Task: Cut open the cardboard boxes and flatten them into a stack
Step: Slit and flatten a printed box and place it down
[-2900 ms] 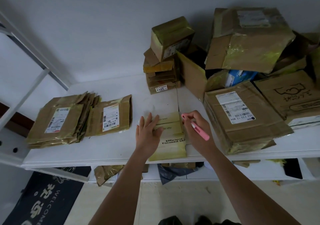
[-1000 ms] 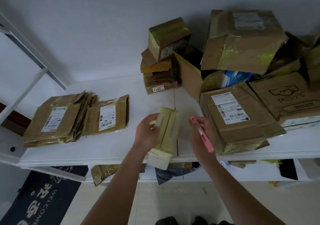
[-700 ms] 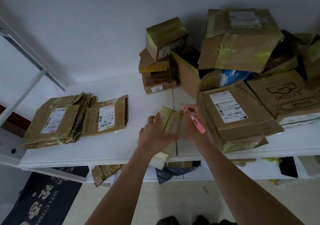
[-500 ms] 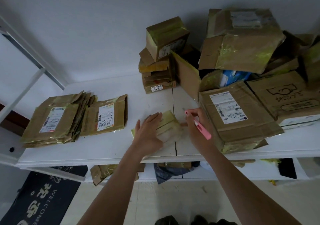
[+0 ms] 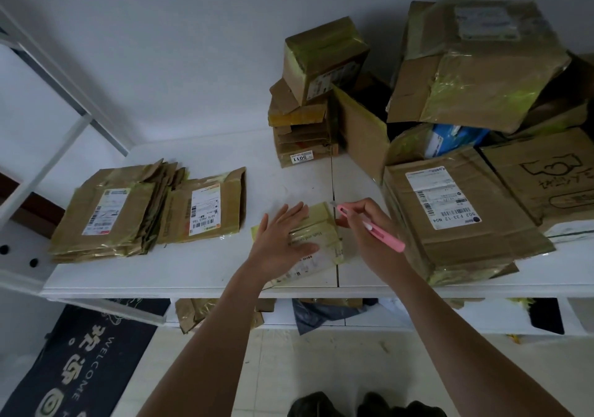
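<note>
A small yellow-taped cardboard box lies flat on the white table, near its front edge. My left hand presses down on it, palm flat, fingers spread. To the right, my right hand grips a pink box cutter, its blade tip at the box's far right corner. A stack of flattened boxes lies at the left, with one more flattened box leaning against it.
Uncut boxes crowd the right half: a small pile at the back, a labelled box right beside my right hand, bigger ones heaped behind. A lower shelf holds scraps. A dark doormat lies on the floor.
The small box, lifted and turned in my left hand a second ago, now lies flat under my palm. My right hand has brought the cutter's tip to its far corner.
</note>
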The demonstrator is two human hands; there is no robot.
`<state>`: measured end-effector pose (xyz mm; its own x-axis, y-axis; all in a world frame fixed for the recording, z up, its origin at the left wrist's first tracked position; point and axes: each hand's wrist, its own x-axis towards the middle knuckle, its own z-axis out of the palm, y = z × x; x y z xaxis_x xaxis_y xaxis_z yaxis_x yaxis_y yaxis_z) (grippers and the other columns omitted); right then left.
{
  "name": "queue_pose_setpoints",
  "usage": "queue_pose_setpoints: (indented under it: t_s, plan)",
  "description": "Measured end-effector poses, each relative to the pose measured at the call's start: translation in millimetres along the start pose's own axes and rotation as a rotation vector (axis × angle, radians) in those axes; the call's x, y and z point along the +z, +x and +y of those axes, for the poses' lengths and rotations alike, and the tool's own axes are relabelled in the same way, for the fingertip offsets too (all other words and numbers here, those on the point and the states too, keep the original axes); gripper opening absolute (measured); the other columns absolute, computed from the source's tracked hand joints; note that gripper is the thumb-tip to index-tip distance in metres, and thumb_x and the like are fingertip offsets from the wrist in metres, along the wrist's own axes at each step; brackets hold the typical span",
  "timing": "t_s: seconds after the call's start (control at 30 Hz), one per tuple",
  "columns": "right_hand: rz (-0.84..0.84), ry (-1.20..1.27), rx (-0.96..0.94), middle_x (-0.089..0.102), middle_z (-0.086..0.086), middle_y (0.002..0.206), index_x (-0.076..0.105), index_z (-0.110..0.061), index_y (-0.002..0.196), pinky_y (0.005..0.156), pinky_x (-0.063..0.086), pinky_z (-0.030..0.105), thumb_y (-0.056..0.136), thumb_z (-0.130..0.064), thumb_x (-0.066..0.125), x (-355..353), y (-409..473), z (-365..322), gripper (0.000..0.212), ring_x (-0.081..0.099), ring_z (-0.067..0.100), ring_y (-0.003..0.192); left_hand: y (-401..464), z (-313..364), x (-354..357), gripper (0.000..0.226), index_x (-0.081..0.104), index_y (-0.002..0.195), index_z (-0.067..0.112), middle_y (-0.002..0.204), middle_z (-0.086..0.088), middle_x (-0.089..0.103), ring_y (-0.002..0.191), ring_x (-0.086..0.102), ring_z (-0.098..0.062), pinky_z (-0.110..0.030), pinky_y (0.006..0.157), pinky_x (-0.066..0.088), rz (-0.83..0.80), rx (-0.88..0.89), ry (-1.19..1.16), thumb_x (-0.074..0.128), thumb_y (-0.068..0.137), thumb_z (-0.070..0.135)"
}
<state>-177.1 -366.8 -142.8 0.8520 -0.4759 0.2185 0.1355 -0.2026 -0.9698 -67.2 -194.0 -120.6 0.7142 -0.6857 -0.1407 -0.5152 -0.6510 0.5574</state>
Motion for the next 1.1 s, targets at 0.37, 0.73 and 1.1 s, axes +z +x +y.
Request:
queue_pose_setpoints:
  t_s: [0.37, 0.73, 1.1]
  plan:
    - [-0.129, -0.202, -0.053, 0.069, 0.013, 0.089, 0.058, -0.001, 0.094, 0.060, 0.051, 0.032, 0.099, -0.006, 0.052, -2.0, 15.0, -22.7, 0.010, 0.065, 0.023, 0.075, 4.7, -6.5, 5.1, 0.077, 0.029, 0.153, 0.030, 0.158, 0.020, 0.024, 0.147, 0.005, 0.002, -0.024, 0.113, -0.016, 0.026, 0.016, -0.002, 0.068, 0.087, 0.044]
    - [-0.215, -0.258, -0.054, 0.069, -0.002, 0.093, 0.058, 0.001, 0.088, 0.046, 0.036, 0.003, 0.098, -0.003, 0.053, -25.5, -12.6, -26.6, 0.012, 0.058, -0.013, 0.059, 5.8, -5.3, 5.7, 0.078, 0.024, 0.154, 0.030, 0.160, 0.019, 0.019, 0.148, 0.002, 0.000, -0.028, 0.115, -0.018, -0.016, 0.004, 0.036, 0.064, 0.090, 0.045]
    - [-0.074, -0.370, -0.049, 0.061, -0.004, 0.074, 0.055, -0.020, 0.093, 0.047, 0.042, 0.019, 0.097, -0.027, 0.047, -33.9, -19.9, -23.3, 0.011, 0.054, 0.005, 0.054, 1.4, 3.6, 0.8, 0.087, 0.026, 0.151, 0.042, 0.149, 0.011, 0.039, 0.136, 0.027, -0.016, -0.038, 0.111, 0.016, 0.033, -0.136, 0.096, 0.067, 0.078, 0.064]
